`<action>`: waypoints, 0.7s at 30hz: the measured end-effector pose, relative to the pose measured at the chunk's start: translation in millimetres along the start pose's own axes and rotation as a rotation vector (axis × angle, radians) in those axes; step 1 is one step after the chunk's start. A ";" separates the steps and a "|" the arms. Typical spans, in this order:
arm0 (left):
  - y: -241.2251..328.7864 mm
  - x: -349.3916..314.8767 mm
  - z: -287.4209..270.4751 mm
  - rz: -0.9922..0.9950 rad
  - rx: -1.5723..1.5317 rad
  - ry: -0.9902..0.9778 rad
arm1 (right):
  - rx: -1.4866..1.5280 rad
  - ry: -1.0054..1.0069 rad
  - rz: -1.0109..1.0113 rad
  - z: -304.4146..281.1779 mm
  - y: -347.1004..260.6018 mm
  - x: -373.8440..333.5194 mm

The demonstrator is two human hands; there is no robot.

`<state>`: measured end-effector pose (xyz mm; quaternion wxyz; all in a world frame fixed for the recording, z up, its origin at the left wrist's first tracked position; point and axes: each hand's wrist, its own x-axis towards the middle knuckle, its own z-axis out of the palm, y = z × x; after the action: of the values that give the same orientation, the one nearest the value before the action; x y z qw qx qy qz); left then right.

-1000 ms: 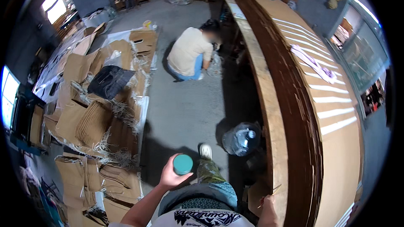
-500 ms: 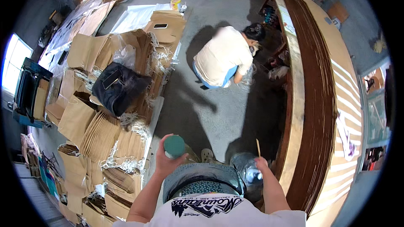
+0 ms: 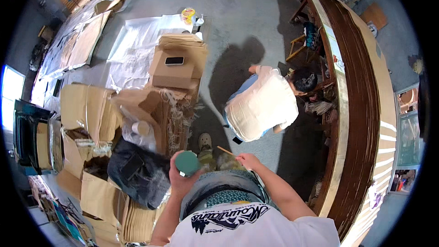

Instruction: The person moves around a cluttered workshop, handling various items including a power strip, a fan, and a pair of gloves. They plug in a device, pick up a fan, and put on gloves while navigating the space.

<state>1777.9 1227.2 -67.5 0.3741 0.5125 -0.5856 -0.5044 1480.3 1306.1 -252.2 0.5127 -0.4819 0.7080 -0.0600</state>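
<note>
My left hand point(image 3: 179, 176) is wrapped round a container with a round green top point(image 3: 187, 163), held upright in front of my waist; its sides are mostly hidden. In my right hand point(image 3: 248, 160) is a thin, light wooden stick point(image 3: 225, 150), pinched near one end and pointing up and left toward the container, but not touching it. Whether the stick has a brush or other tip cannot be made out. Close to my left hand lies a dark backpack-like cloth bag point(image 3: 137, 174) on piles of brown paper bags point(image 3: 89, 105).
Ahead to the right a person in a light shirt point(image 3: 263, 105) crouches beside a long workbench point(image 3: 350, 110) stacked with brown paper. A phone point(image 3: 174, 61) lies on a paper pile, with a yellow tub point(image 3: 188, 16) beyond. Another dark phone point(image 3: 237, 140) is on the floor near the person.
I have moved forward past the paper piles. My right hand, with the stick, has come inward toward the container. The crouching person now leans closer to the bench, one arm out behind.
</note>
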 end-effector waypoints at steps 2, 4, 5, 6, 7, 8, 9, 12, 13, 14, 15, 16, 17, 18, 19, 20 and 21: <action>32.7 73.0 -3.6 0.024 0.041 -0.006 | 0.048 0.058 0.011 -43.3 -30.0 22.0; 48.1 136.5 -7.4 0.034 0.018 -0.003 | 0.185 0.100 0.063 -100.6 -81.6 35.0; 52.8 170.7 -3.0 0.055 0.034 -0.016 | 0.168 0.211 0.019 -119.6 -77.5 54.0; 59.3 206.1 3.3 0.076 0.051 -0.028 | 0.148 0.321 -0.024 -140.0 -69.5 71.2; 61.0 235.6 8.9 0.086 0.072 -0.034 | 0.200 0.359 -0.016 -162.0 -69.7 85.6; 56.6 268.0 17.0 0.086 -0.016 -0.014 | 0.252 0.403 -0.020 -186.4 -75.0 104.5; 57.1 294.8 25.4 0.067 -0.042 0.003 | 0.229 0.393 0.028 -206.7 -80.2 118.8; 50.7 391.8 54.4 0.125 0.031 -0.066 | 0.132 0.346 0.096 -272.8 -76.0 185.9; 51.7 427.2 67.7 0.133 0.037 -0.097 | 0.078 0.319 0.071 -287.7 -66.9 214.0; 55.2 466.9 78.7 0.156 0.052 -0.108 | 0.076 0.261 0.056 -308.1 -74.6 242.3; 57.5 503.2 90.8 0.038 -0.016 -0.132 | 0.070 0.218 0.032 -330.3 -82.5 272.3; 62.1 544.0 104.1 0.021 -0.041 -0.150 | 0.160 0.194 0.040 -348.9 -79.4 307.4; 68.4 583.0 112.2 0.002 -0.044 -0.153 | 0.185 0.133 0.120 -378.9 -103.2 340.0; 82.2 628.8 127.6 0.075 -0.006 -0.158 | 0.194 0.166 0.080 -403.5 -112.1 371.2; 92.6 676.8 146.1 0.118 0.029 -0.154 | 0.196 0.172 0.056 -437.0 -119.3 405.8; 99.0 719.6 162.5 0.080 -0.041 -0.123 | 0.212 0.220 0.020 -473.4 -133.7 438.5; 102.5 764.5 182.2 0.045 -0.113 -0.093 | 0.229 0.269 -0.017 -512.0 -148.3 472.0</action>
<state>1432.2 514.0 -66.3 0.3862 0.4535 -0.5841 -0.5514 1166.4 667.1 -242.5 0.4643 -0.4141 0.7546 -0.2084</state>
